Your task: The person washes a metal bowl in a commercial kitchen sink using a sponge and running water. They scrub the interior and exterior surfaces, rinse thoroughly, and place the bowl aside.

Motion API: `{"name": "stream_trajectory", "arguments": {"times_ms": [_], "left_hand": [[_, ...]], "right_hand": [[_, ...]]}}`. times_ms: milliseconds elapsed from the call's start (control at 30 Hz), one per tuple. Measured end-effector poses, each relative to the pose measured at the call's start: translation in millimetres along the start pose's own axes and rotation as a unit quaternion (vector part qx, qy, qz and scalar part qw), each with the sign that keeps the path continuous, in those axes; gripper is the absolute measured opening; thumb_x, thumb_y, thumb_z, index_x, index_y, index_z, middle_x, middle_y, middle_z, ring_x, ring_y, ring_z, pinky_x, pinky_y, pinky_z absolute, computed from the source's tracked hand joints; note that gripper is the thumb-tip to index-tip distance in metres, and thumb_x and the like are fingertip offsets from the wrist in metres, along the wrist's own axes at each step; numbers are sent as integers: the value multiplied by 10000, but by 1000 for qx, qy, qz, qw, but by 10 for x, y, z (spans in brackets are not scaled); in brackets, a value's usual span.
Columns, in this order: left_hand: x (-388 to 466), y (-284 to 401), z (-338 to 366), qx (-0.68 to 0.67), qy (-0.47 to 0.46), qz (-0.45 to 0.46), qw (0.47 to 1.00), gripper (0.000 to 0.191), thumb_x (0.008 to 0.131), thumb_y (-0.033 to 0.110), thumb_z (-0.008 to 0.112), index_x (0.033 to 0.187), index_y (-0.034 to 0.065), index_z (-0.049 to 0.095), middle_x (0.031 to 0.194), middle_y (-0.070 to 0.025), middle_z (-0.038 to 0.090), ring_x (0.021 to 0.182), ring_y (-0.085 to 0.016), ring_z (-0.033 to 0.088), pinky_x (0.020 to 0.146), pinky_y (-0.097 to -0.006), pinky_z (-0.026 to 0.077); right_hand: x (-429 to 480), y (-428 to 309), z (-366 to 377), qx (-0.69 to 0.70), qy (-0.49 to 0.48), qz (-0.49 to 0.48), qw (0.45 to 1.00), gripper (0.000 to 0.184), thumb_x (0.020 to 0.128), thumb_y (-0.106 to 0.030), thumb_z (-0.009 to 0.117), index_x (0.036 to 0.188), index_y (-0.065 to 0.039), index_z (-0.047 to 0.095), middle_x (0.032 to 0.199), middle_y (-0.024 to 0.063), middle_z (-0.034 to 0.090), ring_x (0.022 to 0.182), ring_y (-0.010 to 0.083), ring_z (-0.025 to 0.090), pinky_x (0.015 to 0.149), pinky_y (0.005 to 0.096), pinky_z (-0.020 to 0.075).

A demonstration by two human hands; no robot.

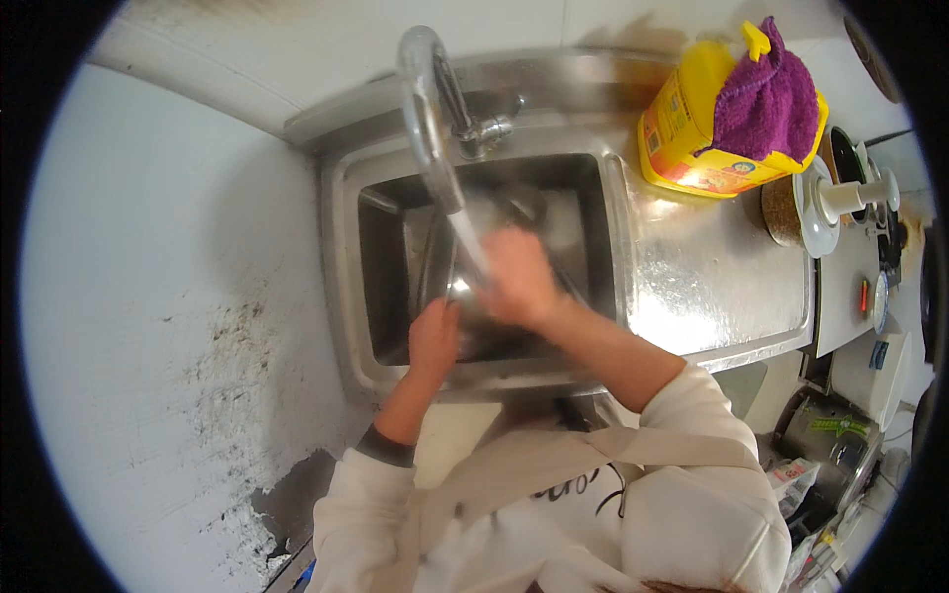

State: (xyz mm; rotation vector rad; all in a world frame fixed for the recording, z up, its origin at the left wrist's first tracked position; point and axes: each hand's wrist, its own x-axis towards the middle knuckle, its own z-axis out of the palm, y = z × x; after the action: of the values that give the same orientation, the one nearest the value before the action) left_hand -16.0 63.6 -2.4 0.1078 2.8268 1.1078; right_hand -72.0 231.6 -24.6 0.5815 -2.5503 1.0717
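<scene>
Water runs from the curved chrome faucet (437, 133) into the stainless steel sink (474, 374). Below the stream, inside the basin, is a shiny round metal vessel (478, 333), tilted, its outline partly blurred. My left hand (435, 333) grips its rim on the left side. My right hand (519, 278) is over the vessel beside the water, blurred; whether it holds anything cannot be made out.
Right of the basin, the steel drainboard (704, 274) carries a yellow plastic jug (678, 133) with a purple cloth (771, 107) draped over it. A jar with a white pump top (841, 200) stands beside them. A stained wall (185, 259) borders the sink's left side.
</scene>
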Motion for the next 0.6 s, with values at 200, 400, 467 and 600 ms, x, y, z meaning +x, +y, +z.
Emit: {"name": "stream_trajectory", "arguments": {"times_ms": [200,400,467,600], "left_hand": [[-155,-291,7,-17,12,2,1000,268,894,215,488,797,-32,521,723,-221,544,699,-404,534,608,-437,404],[-314,-565,-24,-55,1,-85,995,268,859,215,509,855,-47,569,769,-236,573,717,-399,555,638,-436,427],[-333,-651,-18,-55,0,-102,993,273,859,217,511,885,-47,575,783,-238,580,734,-402,561,656,-437,433],[-297,-590,-106,-45,-55,-62,996,286,856,222,528,968,-38,570,821,-231,597,787,-398,574,699,-433,446]], "right_hand": [[826,105,-197,45,-72,300,950,230,733,-248,577,866,-61,601,911,137,534,876,312,518,721,410,409],[340,-375,-305,91,38,-66,993,226,660,-186,639,861,-90,600,883,124,539,856,303,522,712,412,419],[371,-255,-175,30,20,21,999,242,676,-227,612,873,-85,617,918,132,579,869,316,552,734,418,447],[853,405,152,77,-100,312,942,304,759,-305,566,887,-35,621,993,172,587,909,343,558,776,431,456]]}}
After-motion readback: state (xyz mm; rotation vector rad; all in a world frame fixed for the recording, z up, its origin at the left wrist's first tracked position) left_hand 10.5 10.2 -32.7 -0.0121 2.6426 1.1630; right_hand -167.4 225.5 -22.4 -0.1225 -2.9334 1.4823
